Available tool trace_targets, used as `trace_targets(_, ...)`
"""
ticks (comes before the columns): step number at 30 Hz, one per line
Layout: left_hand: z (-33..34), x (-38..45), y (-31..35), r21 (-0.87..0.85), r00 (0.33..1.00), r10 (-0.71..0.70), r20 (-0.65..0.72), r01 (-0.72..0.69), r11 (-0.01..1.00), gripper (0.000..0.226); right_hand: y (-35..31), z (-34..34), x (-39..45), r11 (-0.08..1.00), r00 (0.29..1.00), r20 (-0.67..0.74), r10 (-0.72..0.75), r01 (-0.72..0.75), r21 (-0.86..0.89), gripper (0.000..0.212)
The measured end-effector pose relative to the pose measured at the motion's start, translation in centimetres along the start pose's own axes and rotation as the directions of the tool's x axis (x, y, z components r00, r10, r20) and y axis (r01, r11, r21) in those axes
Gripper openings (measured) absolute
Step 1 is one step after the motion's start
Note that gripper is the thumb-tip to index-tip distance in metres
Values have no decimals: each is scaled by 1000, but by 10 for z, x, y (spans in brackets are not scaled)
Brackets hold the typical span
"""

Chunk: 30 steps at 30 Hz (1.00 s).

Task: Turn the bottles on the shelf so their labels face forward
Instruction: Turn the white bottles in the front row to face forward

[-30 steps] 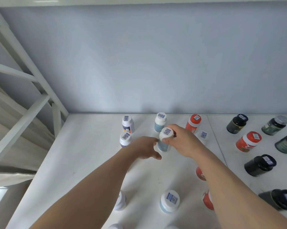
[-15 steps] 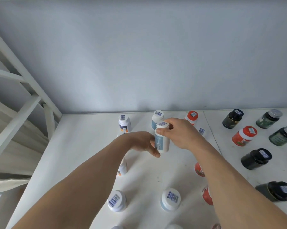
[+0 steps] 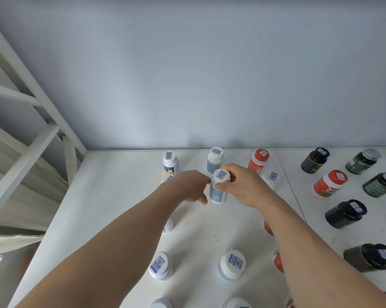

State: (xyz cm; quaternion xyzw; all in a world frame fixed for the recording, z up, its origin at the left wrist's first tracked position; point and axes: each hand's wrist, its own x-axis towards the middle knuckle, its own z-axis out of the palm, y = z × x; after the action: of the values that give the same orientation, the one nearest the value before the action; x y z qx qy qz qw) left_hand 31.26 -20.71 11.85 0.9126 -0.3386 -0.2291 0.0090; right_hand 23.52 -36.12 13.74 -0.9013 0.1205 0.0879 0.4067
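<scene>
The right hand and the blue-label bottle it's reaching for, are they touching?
Touching: the head view shows the right hand with fingers curled round the cap of the blue-label bottle.

Two bare forearms enter from the lower edge of the view. The left forearm (image 3: 112,252) is uncovered along its full visible length; no sleeve, watch or band is worn on it. The right forearm (image 3: 316,252) is likewise uncovered. The left hand (image 3: 191,187) carries no glove or ring. The right hand (image 3: 243,185) is equally bare, with short, unpainted fingernails visible at the fingertips (image 3: 218,186).
</scene>
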Motion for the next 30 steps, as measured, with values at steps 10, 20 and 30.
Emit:
trace_targets(10, 7, 5, -7, 121, 992, -21, -123, 36, 992, 45, 18, 18, 2, 998, 994, 104, 45, -40, -42, 65)
trace_targets(20, -13, 35, -18, -202, 958, -176, -228, 130, 971, 50, -5, -20, 74, 992, 997, -60, -58, 51, -115, 67)
trace_targets(30, -14, 59, -29, -407, 981, -182, -72, 138, 903, 68, -1, -25, 102, 990, 997, 5, -78, 78, -118, 41)
